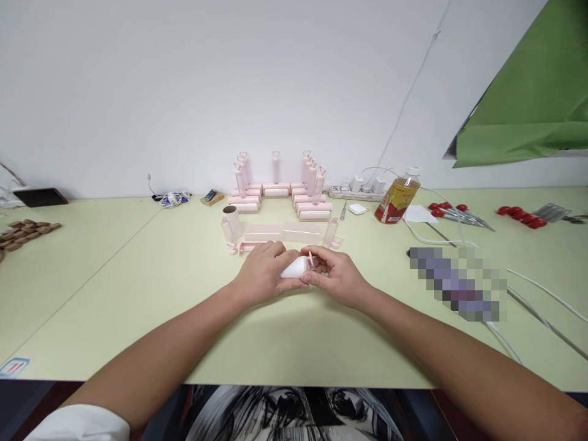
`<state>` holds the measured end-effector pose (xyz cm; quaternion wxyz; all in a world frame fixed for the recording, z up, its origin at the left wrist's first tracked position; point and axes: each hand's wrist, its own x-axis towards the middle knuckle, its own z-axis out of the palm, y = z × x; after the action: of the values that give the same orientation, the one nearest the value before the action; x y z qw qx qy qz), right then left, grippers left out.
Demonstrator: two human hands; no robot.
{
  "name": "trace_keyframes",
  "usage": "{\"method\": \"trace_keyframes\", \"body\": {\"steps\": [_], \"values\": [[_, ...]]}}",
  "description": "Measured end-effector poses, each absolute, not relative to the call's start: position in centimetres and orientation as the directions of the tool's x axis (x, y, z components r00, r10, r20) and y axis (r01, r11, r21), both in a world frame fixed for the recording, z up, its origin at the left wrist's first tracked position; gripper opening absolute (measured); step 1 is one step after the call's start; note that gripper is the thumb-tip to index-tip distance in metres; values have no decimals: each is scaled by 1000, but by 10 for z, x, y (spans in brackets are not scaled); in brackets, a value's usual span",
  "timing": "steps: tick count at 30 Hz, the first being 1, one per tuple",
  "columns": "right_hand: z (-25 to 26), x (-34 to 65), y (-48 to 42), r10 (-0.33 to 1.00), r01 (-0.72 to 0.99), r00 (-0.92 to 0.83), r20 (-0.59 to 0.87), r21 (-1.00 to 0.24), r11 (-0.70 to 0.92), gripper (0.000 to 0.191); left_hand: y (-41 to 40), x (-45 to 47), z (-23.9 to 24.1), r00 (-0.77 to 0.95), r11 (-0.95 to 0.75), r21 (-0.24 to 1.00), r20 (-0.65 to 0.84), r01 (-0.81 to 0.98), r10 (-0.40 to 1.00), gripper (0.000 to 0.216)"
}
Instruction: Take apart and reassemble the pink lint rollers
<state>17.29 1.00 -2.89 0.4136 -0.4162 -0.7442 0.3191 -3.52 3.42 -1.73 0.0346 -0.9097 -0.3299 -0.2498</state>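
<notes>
My left hand (pixel 260 274) is wrapped around a white lint roller refill roll (pixel 294 268) held low over the table. At the roll's right end my right hand (pixel 340 277) pinches a pink end piece with a loop. My fingers hide part of the join. Just beyond the hands lie a pink tray-like part (pixel 248 247) and translucent pink covers (pixel 301 231). A hollow cardboard tube (pixel 233 220) stands by a clear pink handle (pixel 226 231) on the left; another handle (pixel 331 233) stands on the right.
Several assembled pink lint rollers (pixel 276 191) stand at the back by the wall. On the right are a drink bottle (pixel 399 196), a power strip (pixel 353 195), red-handled tools (pixel 454 211) and cables. Brown wooden pieces (pixel 27 233) lie far left.
</notes>
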Motion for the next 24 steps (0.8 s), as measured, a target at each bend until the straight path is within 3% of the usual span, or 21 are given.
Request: {"method": "trace_keyframes", "body": {"steps": [9, 24], "values": [[-25, 172, 8, 835, 460, -345, 428, -699, 548, 33, 35, -34, -18, 639, -763, 111, 478, 636, 602, 61], [-30, 172, 9, 842, 420, -329, 428, -732, 536, 39, 37, -35, -21, 609, -777, 169, 530, 606, 590, 53]]}}
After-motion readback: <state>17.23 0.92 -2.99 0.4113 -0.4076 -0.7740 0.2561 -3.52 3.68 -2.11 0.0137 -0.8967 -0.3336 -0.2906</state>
